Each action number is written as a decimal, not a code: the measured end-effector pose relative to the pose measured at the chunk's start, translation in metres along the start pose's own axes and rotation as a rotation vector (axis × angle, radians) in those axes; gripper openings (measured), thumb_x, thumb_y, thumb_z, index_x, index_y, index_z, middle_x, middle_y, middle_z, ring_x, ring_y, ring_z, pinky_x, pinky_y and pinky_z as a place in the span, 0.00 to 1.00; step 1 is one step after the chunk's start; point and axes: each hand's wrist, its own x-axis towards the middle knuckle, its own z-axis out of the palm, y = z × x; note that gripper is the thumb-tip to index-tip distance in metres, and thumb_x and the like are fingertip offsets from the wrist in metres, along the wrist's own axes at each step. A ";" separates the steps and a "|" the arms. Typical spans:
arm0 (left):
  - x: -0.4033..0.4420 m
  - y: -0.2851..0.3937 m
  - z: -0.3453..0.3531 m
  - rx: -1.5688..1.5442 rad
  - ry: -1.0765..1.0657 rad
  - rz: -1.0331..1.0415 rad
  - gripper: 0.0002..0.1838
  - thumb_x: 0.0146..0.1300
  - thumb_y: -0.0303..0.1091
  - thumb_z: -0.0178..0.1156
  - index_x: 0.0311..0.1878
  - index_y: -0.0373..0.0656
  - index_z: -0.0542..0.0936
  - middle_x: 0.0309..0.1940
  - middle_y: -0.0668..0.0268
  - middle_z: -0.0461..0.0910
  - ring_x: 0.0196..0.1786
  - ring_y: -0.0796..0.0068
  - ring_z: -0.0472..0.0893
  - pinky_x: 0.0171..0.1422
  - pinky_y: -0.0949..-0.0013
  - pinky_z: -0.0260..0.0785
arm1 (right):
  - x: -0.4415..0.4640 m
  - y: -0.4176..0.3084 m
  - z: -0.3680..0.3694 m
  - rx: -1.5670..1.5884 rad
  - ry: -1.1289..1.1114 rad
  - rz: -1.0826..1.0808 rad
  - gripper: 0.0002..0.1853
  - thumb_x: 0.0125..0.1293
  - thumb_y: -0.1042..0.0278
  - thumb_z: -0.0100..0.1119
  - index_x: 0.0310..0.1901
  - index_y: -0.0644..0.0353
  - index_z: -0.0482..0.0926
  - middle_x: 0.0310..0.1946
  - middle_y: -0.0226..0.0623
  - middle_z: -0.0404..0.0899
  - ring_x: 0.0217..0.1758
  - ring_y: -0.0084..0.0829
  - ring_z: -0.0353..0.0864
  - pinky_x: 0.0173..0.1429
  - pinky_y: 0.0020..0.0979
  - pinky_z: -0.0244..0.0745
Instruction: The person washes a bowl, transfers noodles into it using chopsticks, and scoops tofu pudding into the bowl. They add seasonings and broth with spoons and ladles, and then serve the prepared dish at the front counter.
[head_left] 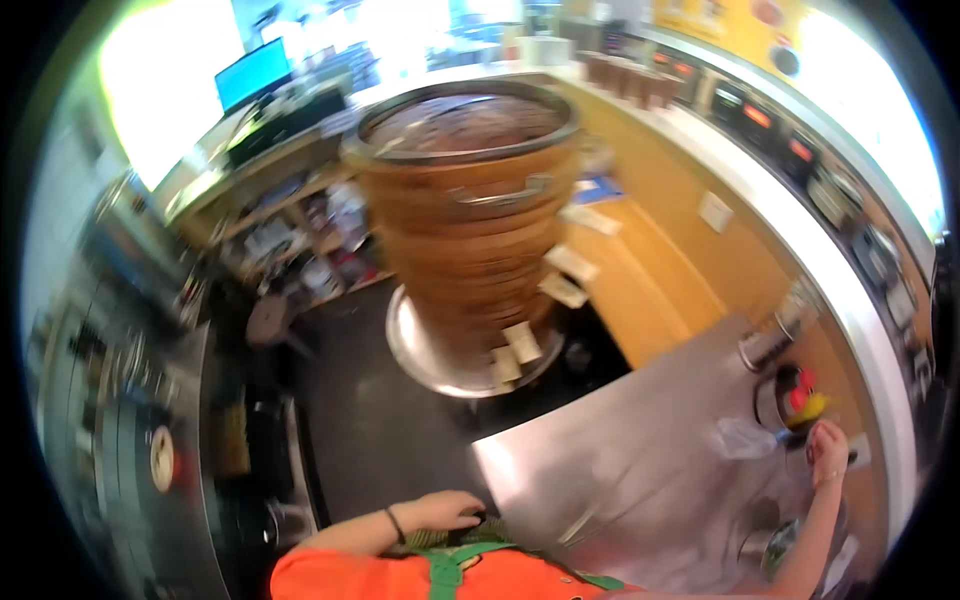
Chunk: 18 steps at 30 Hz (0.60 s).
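Observation:
My left hand [447, 510] is in front of my waist, by the green strap of my apron [460, 565]. Its fingers are loosely bent and apart, and nothing shows in them. Out to the right, my right hand [827, 450] is at the far side of the steel counter [620, 470], its fingers curled together. What they hold, if anything, is blurred. Close by stands a round metal container [768, 405] with red and yellow things at its rim. A clear plastic bag [745, 438] lies beside it.
A tall stack of bamboo steamers [470, 230] rises ahead from a round metal base [410, 350]. A stool [272, 322] stands at the left near shelves. A glass jar [770, 335] is on the counter's far right. Several appliances line the white ledge [760, 170].

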 end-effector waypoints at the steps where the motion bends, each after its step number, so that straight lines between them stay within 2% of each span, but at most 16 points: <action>1: -0.013 -0.009 0.006 -0.010 0.044 0.004 0.20 0.59 0.43 0.54 0.51 0.40 0.74 0.47 0.53 0.75 0.51 0.54 0.74 0.56 0.60 0.66 | -0.016 -0.020 0.048 -0.076 -0.184 -0.008 0.09 0.53 0.80 0.54 0.37 0.65 0.76 0.28 0.30 0.76 0.26 0.18 0.70 0.30 0.17 0.64; 3: -0.041 -0.025 0.013 -0.046 0.146 0.006 0.20 0.59 0.43 0.54 0.50 0.40 0.74 0.46 0.54 0.75 0.50 0.54 0.74 0.55 0.60 0.66 | -0.097 -0.065 0.192 -0.110 -0.309 -0.002 0.08 0.51 0.82 0.53 0.34 0.64 0.77 0.24 0.29 0.75 0.24 0.17 0.70 0.28 0.16 0.63; 4: -0.055 -0.030 0.009 -0.056 0.187 0.025 0.20 0.59 0.43 0.55 0.50 0.40 0.74 0.46 0.54 0.75 0.50 0.54 0.74 0.54 0.59 0.66 | -0.111 -0.066 0.240 -0.099 -0.450 0.001 0.08 0.51 0.81 0.53 0.34 0.65 0.77 0.23 0.30 0.75 0.22 0.17 0.69 0.27 0.17 0.63; 7: -0.143 -0.059 0.017 -0.147 0.357 -0.070 0.20 0.60 0.42 0.54 0.51 0.40 0.72 0.47 0.56 0.74 0.52 0.54 0.73 0.55 0.59 0.64 | -0.190 -0.075 0.415 -0.059 -0.869 0.194 0.09 0.54 0.81 0.55 0.39 0.66 0.76 0.32 0.36 0.78 0.30 0.22 0.74 0.33 0.21 0.70; 8: -0.175 -0.074 0.027 -0.177 0.412 -0.108 0.20 0.60 0.42 0.54 0.51 0.40 0.72 0.47 0.56 0.74 0.52 0.54 0.73 0.55 0.59 0.64 | -0.223 -0.074 0.475 -0.096 -0.984 0.235 0.10 0.55 0.80 0.57 0.40 0.67 0.76 0.36 0.40 0.79 0.36 0.26 0.76 0.38 0.23 0.73; 10: -0.236 -0.109 0.034 -0.182 0.651 -0.165 0.18 0.58 0.41 0.56 0.49 0.42 0.73 0.47 0.56 0.74 0.50 0.55 0.74 0.54 0.59 0.66 | -0.291 -0.061 0.586 -0.072 -1.285 0.303 0.11 0.56 0.78 0.59 0.42 0.67 0.76 0.39 0.40 0.79 0.41 0.28 0.78 0.43 0.24 0.73; 11: -0.268 -0.124 0.032 -0.189 0.681 -0.184 0.18 0.58 0.41 0.56 0.49 0.42 0.73 0.47 0.56 0.74 0.50 0.55 0.74 0.54 0.59 0.66 | -0.331 -0.058 0.643 -0.061 -1.444 0.328 0.12 0.56 0.77 0.59 0.43 0.67 0.76 0.39 0.39 0.78 0.42 0.27 0.77 0.45 0.25 0.73; 15: -0.400 -0.175 0.055 -0.189 0.979 -0.381 0.17 0.58 0.41 0.55 0.47 0.43 0.74 0.44 0.57 0.75 0.48 0.54 0.75 0.52 0.58 0.67 | -0.508 -0.035 0.861 -0.180 -1.879 0.171 0.14 0.54 0.74 0.60 0.44 0.64 0.77 0.37 0.32 0.78 0.37 0.23 0.76 0.42 0.24 0.72; 16: -0.430 -0.175 0.055 -0.194 0.999 -0.451 0.19 0.58 0.41 0.55 0.49 0.39 0.74 0.47 0.55 0.74 0.52 0.54 0.73 0.55 0.59 0.65 | -0.560 -0.053 0.895 -0.350 -1.887 -0.015 0.14 0.55 0.73 0.60 0.44 0.64 0.77 0.37 0.32 0.78 0.36 0.22 0.76 0.42 0.24 0.72; 17: -0.451 -0.178 0.064 -0.198 1.097 -0.478 0.19 0.58 0.40 0.55 0.49 0.38 0.74 0.47 0.55 0.74 0.51 0.54 0.73 0.55 0.59 0.66 | -0.599 -0.032 0.946 -0.206 -1.952 0.038 0.14 0.54 0.74 0.60 0.44 0.64 0.77 0.37 0.33 0.78 0.35 0.22 0.75 0.42 0.24 0.72; 18: -0.474 -0.183 0.068 -0.188 1.195 -0.511 0.19 0.58 0.40 0.55 0.49 0.38 0.74 0.47 0.55 0.74 0.51 0.54 0.73 0.54 0.59 0.66 | -0.641 -0.033 0.980 -0.193 -2.005 0.086 0.14 0.54 0.74 0.59 0.44 0.66 0.77 0.37 0.35 0.78 0.36 0.22 0.75 0.42 0.23 0.72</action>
